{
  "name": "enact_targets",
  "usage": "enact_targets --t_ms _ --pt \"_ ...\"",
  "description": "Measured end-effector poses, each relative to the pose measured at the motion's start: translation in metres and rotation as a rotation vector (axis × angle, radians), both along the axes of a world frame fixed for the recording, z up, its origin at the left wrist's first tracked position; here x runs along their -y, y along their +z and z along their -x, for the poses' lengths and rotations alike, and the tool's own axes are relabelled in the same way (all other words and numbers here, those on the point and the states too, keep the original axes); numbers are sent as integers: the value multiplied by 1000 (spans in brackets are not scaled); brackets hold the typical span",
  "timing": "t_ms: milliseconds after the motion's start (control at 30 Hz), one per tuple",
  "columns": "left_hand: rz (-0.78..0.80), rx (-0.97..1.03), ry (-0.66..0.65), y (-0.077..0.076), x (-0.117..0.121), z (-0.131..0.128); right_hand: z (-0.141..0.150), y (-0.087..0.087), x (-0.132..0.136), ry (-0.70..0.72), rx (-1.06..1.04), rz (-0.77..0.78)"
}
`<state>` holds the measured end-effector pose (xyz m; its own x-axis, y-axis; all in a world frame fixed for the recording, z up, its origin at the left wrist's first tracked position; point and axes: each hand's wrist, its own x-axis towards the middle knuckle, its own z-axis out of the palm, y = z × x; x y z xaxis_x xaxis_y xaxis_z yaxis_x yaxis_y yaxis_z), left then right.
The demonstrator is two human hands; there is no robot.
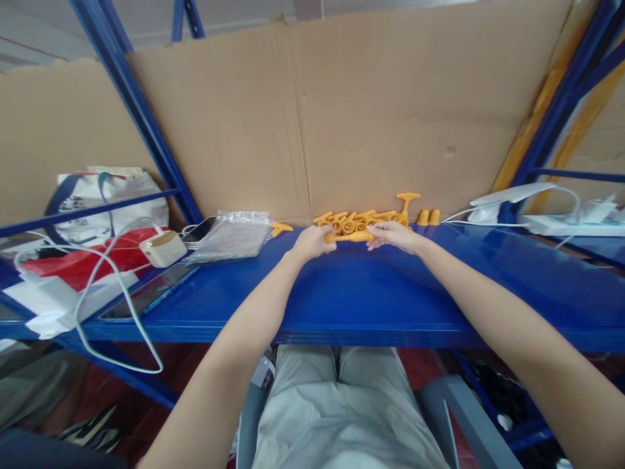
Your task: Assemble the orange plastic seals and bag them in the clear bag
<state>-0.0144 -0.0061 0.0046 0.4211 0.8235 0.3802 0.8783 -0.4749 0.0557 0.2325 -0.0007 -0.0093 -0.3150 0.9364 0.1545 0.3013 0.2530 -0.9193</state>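
My left hand (313, 242) is closed, its fingertips pinching the left end of a slim orange plastic piece (349, 238). At the other end of that piece, my right hand (393, 234) grips it between thumb and fingers. The piece lies roughly level, just above the blue shelf, and its ends are partly hidden by my fingers. Right behind it is a row of several orange plastic parts (359, 220) with round openings. An orange T-handled piece (406, 205) stands upright behind my right hand. Two small orange caps (429, 217) stand to its right.
A blue metal shelf (371, 293) is the work surface, with cardboard (390, 111) behind. Left are a plastic bag (234, 236), another orange handle (281, 229), a phone (151, 293), a charger (163, 249) and looped white cables. A power strip (571, 225) lies right.
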Motion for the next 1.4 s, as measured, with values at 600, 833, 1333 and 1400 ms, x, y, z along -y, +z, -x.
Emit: enact_targets --t_ms 600,833,1333,1400 --pt "-19 43 25 -1 0 0 0 2 7 67 -77 144" --pt "-59 34 35 -3 -1 1 12 3 7 -74 14 125" --pt "-83 132 5 -6 -8 3 5 5 9 41 -63 73" --pt "-95 134 -9 -7 -7 3 8 6 10 26 -42 92"
